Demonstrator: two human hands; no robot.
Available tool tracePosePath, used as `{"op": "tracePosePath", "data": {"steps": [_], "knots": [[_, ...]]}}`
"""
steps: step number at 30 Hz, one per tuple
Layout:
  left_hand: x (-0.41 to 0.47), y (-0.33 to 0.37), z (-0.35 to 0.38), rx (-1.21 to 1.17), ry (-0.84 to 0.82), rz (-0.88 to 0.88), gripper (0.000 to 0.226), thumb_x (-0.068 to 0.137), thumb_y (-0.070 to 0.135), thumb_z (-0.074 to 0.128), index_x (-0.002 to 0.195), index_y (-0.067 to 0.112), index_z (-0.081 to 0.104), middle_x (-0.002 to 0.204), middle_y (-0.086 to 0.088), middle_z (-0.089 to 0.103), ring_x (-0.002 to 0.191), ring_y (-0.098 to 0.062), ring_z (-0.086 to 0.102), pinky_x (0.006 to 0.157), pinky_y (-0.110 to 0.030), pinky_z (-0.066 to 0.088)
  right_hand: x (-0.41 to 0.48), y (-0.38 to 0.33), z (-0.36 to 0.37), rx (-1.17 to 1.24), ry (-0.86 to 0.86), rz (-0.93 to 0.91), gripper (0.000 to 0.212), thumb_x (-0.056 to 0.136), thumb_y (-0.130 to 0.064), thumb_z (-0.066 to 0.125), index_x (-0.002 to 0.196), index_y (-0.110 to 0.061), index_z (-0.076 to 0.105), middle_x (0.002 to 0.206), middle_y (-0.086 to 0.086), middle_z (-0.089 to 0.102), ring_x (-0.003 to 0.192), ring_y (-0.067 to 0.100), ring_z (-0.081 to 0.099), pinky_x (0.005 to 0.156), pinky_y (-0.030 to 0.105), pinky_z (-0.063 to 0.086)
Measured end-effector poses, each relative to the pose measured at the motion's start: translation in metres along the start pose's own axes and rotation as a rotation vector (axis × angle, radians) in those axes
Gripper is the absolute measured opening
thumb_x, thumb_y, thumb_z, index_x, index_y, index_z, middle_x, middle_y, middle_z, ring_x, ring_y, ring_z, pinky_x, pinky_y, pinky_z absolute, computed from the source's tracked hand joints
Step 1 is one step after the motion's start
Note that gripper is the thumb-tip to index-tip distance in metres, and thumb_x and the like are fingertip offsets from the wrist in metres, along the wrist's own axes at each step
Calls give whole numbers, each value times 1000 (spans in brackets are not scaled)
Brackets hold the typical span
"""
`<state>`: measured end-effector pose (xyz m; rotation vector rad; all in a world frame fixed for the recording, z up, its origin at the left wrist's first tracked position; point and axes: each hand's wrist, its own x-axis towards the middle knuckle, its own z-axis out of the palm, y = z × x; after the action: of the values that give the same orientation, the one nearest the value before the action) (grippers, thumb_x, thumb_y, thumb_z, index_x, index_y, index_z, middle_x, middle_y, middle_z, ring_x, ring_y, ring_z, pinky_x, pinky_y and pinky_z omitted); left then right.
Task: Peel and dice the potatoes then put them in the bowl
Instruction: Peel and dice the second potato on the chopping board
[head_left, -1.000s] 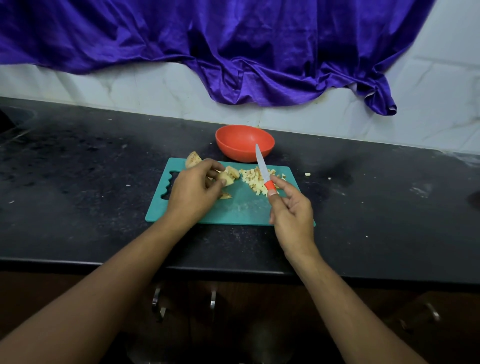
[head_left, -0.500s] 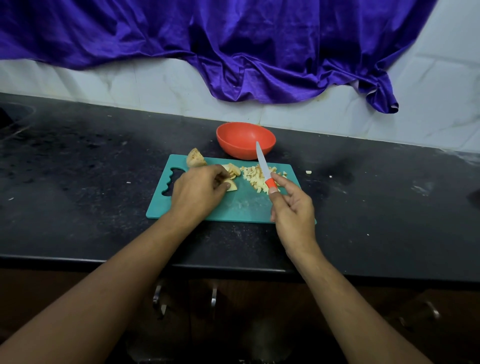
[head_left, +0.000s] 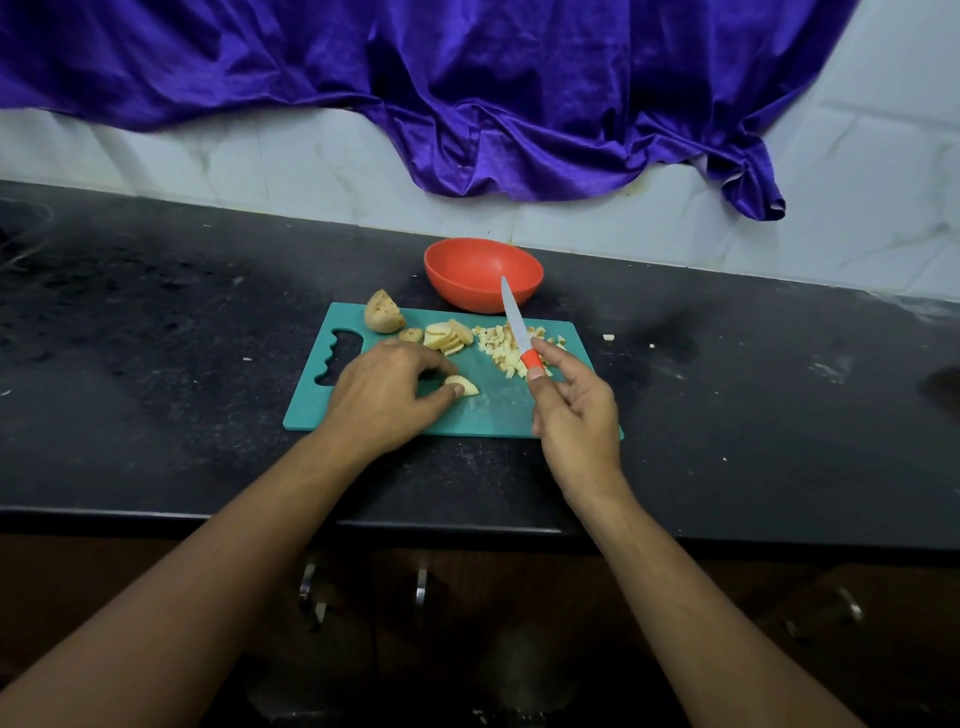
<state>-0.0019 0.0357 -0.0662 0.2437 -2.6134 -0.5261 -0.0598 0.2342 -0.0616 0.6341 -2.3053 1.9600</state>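
Observation:
A teal cutting board (head_left: 498, 410) lies on the black counter. On it sit a potato chunk (head_left: 383, 312), a stack of slices (head_left: 448, 333) and a pile of diced potato (head_left: 501, 348). My left hand (head_left: 387, 392) pinches a few potato slices (head_left: 462, 385) flat on the board's middle. My right hand (head_left: 574, 410) grips a knife (head_left: 515, 321) by its orange handle, the white blade pointing up and away over the dice. The orange bowl (head_left: 483, 273) stands just behind the board and looks empty.
The black counter (head_left: 156, 338) stretches left and right, with a few potato crumbs (head_left: 608, 338) right of the board. A purple cloth (head_left: 467, 88) hangs on the white tiled wall behind. Cabinet handles (head_left: 311, 587) show below the counter edge.
My left hand has drawn a few slices from the stack toward the near middle of the board. The right hand and knife have stayed about where they were.

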Motion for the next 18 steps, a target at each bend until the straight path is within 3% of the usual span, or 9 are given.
{"op": "tracePosePath", "data": {"steps": [5,7,10,14,18], "knots": [[2,9,3,50,53,-61,26,90,51,67,113,40,72,108,16,71,107,-13,61,81,-40,55,-2,6,2,-127,-48,-33,35,103,-23,59,136,-35,65,55,-7,46,52,18,39,51,36,35],[0,10,4,46,52,-52,26,90,49,67,115,41,71,107,17,71,107,-13,60,81,-40,55,-4,6,2,-258,-67,-56,36,102,-27,60,136,-37,65,52,-13,47,48,7,38,51,31,33],[-3,9,4,46,42,-54,25,90,49,66,113,42,71,106,15,70,105,-12,60,81,-40,55,-9,1,1,-443,-83,-95,37,101,-33,59,137,-40,63,52,-19,47,47,5,43,52,20,30],[-4,8,4,40,62,-49,21,89,48,68,107,39,72,103,17,70,103,-10,61,80,-39,55,-16,-9,-2,-660,-157,-150,40,102,-36,53,141,-45,57,73,-15,62,54,5,50,53,22,34],[-5,9,5,38,77,-55,23,85,56,70,100,38,70,99,17,68,100,-10,60,79,-41,55,-15,-17,-7,-771,-229,-129,41,101,-35,52,141,-44,57,78,-15,61,56,4,46,51,22,30]]}}
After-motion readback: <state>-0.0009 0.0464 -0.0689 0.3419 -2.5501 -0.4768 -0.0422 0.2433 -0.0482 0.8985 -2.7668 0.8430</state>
